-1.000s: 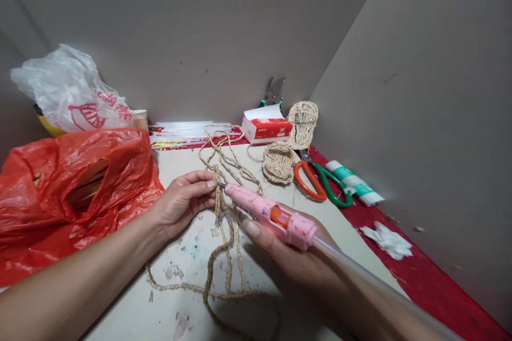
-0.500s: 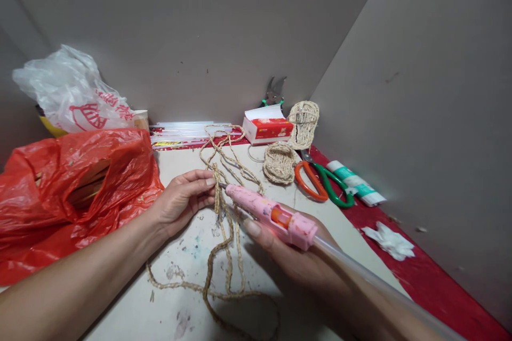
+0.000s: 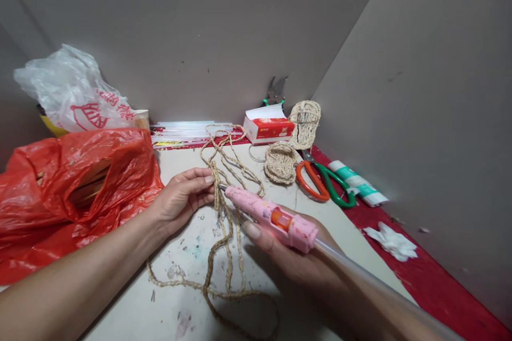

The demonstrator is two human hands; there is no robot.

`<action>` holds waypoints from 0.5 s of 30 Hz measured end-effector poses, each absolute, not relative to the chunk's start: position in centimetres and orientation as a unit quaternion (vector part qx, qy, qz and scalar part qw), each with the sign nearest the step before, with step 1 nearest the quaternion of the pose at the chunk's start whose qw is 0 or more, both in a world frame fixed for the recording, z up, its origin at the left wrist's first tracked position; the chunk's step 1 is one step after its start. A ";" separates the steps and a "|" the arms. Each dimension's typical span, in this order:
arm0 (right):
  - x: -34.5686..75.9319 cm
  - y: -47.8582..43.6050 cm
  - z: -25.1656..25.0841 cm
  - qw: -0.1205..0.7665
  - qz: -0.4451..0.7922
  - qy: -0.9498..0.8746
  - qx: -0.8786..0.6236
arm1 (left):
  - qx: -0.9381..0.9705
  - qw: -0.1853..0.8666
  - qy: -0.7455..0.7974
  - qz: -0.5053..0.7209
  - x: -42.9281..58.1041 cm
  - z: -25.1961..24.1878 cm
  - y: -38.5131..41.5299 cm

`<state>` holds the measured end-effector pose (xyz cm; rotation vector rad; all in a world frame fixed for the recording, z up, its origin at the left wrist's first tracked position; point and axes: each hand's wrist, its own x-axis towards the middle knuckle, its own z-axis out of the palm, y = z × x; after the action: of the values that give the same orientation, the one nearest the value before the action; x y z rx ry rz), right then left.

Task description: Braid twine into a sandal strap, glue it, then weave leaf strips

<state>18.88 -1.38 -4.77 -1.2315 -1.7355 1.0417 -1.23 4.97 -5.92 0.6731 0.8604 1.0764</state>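
My left hand pinches a folded piece of braided straw cord between thumb and fingers. A pink hot glue gun is gripped in my right hand, its metal nozzle at the side of the pinched braid; whether the tip touches it I cannot tell. From the back of the gun runs a long clear glue stick. Long loops of the same cord trail over the white board below and behind my hands. The fingers under the gun are mostly hidden.
A red plastic bag lies at left, a white bag behind it. Clear glue sticks lie at the back. At right are small woven straw pieces, a red tissue box, scissors, pruners and crumpled tissue.
Both hands hold nearly the same pose. The pinched braid's upper end leans slightly left, and the glue gun's nozzle has barely shifted.
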 end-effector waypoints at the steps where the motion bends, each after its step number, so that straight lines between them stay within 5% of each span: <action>1: 18.9 -1.4 -4.7 0.370 0.415 -0.678 -0.481 | 0.305 0.720 0.389 0.487 -1.2 -5.9 5.0; 15: 18.8 -1.6 -4.5 0.364 0.425 -0.678 -0.476 | 0.295 0.714 0.393 0.499 -1.1 -5.9 5.0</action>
<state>18.84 -1.58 -4.46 -1.2257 -1.7455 1.0924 -1.14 5.05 -5.90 0.6545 0.8704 1.1050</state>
